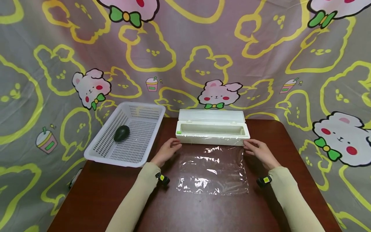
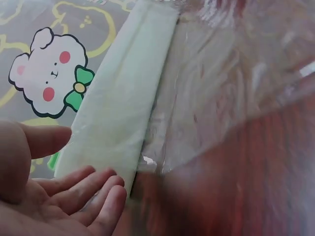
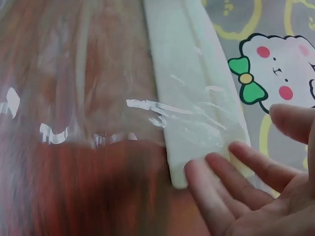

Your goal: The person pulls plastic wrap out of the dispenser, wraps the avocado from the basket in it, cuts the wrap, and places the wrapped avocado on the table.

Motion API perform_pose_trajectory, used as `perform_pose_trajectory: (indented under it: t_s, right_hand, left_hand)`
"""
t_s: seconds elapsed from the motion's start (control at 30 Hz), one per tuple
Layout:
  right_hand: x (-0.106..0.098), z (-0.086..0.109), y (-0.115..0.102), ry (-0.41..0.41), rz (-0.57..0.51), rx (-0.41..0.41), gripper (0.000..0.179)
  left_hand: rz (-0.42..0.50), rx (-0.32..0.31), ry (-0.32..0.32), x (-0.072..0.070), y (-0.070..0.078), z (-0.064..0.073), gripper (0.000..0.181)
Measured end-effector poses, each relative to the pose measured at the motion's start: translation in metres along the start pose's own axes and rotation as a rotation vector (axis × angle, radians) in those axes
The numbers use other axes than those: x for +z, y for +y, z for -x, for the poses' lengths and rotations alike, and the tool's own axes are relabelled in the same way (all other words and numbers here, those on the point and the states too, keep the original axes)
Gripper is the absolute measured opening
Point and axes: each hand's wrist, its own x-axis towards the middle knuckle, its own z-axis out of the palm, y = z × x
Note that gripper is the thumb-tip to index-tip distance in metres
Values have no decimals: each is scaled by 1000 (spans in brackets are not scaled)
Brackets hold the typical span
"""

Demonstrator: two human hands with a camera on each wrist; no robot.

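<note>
A white cling film dispenser box (image 1: 208,140) stands on the table with its lid (image 1: 211,116) raised at the back. From its front edge a clear sheet of cling film (image 1: 213,175) spreads flat over the table, wrinkled and shiny. My left hand (image 1: 166,152) is at the box's left front corner, its fingers loosely extended and nothing between them. At the right front corner is my right hand (image 1: 261,154), fingers also relaxed, close to the film's edge. In the right wrist view, fingertips (image 3: 197,172) overlap the end of the box; contact is unclear.
Left of the box, a white perforated plastic basket (image 1: 116,161) holds a dark green avocado-shaped item (image 1: 121,133). The brown table (image 1: 185,212) meets a patterned cloth (image 1: 179,42) at the back and sides. A small green tab (image 1: 179,132) sits on the box's left end.
</note>
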Motion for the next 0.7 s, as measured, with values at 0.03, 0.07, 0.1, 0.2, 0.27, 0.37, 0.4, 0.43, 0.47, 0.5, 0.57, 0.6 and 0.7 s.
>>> perform_pose_trajectory:
  t_s: [0.03,0.07,0.1,0.2,0.27,0.37,0.4,0.43,0.47,0.5,0.57,0.6,0.7]
  right_hand:
    - [1,-2,-1,-4,-18,6,64]
    - [2,-5,-1,-4,-48,12,63]
    - [2,-7,-1,-6,-86,15,62]
    - [6,-11,-1,-6,-216,19,53]
    - [7,-13,-2,5,-304,28,46]
    - [10,-15,-4,28,-373,67,44]
    - [11,-15,-5,43,-380,84,45]
    - [12,-15,-5,52,-373,98,46]
    - [13,-16,-6,64,-371,115,46]
    - [14,-16,-7,71,-363,127,47]
    - [17,-17,-8,82,-345,143,47]
    - [18,-18,-7,84,-337,145,46]
    - [22,-20,-7,90,-299,131,45]
  left_hand:
    - [27,-17,-8,2,1,-4,40]
    - [48,-25,-15,4,2,-7,39]
    - [70,-29,-24,6,2,-10,38]
    - [143,-33,-34,12,4,-16,33]
    - [193,-26,-36,17,8,-20,32]
    - [249,-14,-22,23,15,-24,32]
    - [263,-4,-18,24,17,-26,32]
    - [274,4,-12,25,19,-27,31]
    - [292,7,-7,26,21,-28,31]
    - [309,9,-3,27,22,-29,30]
    - [340,7,3,28,24,-31,29]
    - [352,7,2,28,24,-31,29]
    - [390,3,-12,29,25,-33,29]
